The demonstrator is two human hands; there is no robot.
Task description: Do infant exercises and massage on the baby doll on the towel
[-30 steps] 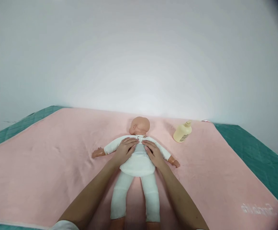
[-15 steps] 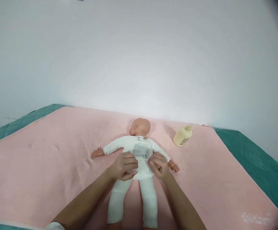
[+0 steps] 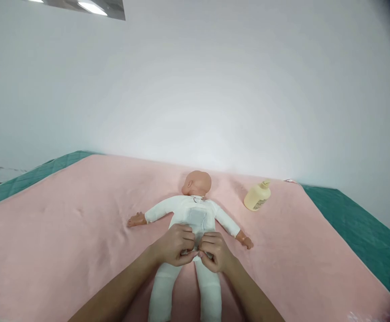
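Note:
A baby doll [image 3: 181, 208] with a white cloth body lies on its front, arms spread and head [image 3: 198, 182] turned to the left. On its upper back shows a grey rectangular panel [image 3: 197, 218] with a thin pale cord beside it. My left hand [image 3: 179, 245] is curled into a fist over the doll's lower back, its thumb pointing inward. Beside it my right hand [image 3: 215, 250] is closed the same way, and the thumbs nearly meet. I see nothing held in either fist. Both hands cover part of the doll's waist and hips.
A pale yellow pump bottle [image 3: 257, 197] stands to the right of the doll's head. Pink cloth [image 3: 90, 232] lies under everything, with a green padded surface [image 3: 356, 228] showing at its edges. A white wall [image 3: 195, 89] rises behind.
Both fists have slid down the doll's back towards its hips and come closer together. More of the grey panel shows now. The camera has tilted up slightly.

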